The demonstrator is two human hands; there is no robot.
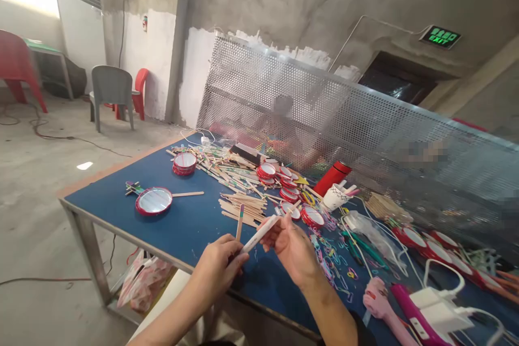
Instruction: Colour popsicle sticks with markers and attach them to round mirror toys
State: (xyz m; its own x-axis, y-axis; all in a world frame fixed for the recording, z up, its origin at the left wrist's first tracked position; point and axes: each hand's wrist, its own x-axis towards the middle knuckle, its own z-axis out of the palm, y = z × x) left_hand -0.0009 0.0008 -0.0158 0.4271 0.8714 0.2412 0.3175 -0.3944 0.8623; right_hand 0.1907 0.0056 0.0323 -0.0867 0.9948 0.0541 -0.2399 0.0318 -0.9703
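My left hand (221, 265) is closed around a wooden craft stick (240, 221) with a dark, coloured tip, which stands up from the fingers. A white marker-like stick (259, 235) slants between my two hands, its lower end at my left thumb. My right hand (294, 246) has its fingers bent around the upper end. Just beyond my hands lies a pile of bare craft sticks (243, 208). Small red-rimmed drums (312, 216) sit close behind my right hand. Loose coloured rubber bands (334, 259) are scattered to its right.
A red-rimmed drum with a stick handle (154, 201) lies at left, near stacked drums (184, 163). Behind are a red bottle (332, 177) and a patterned cup (335, 197). A pink glue gun (379, 300), cables and a power strip (417, 313) lie at right. A perforated metal screen (251, 81) borders the table.
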